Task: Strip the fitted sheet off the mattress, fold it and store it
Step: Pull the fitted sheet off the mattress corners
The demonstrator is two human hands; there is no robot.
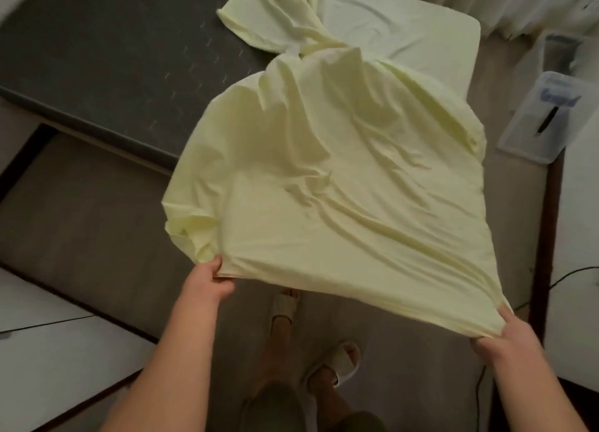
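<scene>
Pale yellow fitted sheet [340, 178] is mostly off the mattress [113, 58]. It hangs stretched in the air between the bed's far right corner and the person, over the floor [97, 204] at the near side of the bed.

Far end of the sheet covers the far right corner of the mattress and lies flat there. A loose flap is folded back onto the bare top beside it. The rest of the mattress top is bare, dark grey with a faint pattern. The lifted span is wrinkled and twists narrow where it leaves the bed. Its left edge sags in a bunched fold.

Left grip [212, 277]: thumb on top, fingers curled under, pinching the sheet's near left edge. Right grip [505, 337]: fingers closed round a gathered bunch of the near right edge, cloth pulled taut from it. The two are well apart, right one nearer the camera and lower in frame. Both forearms are bare.

Below the sheet, two feet in light slippers [337, 360] stand on the floor, one ahead of the other.

On the floor right of the bed is a clear plastic storage box [544, 117], lid on, with a blue patch and a dark strip on the lid. White curtains [534, 3] hang at the far right, hems reaching the floor. White furniture [48, 334] sits at near left, and more white surface runs along the right side. A thin dark cable [564, 276] runs near the right wall.
</scene>
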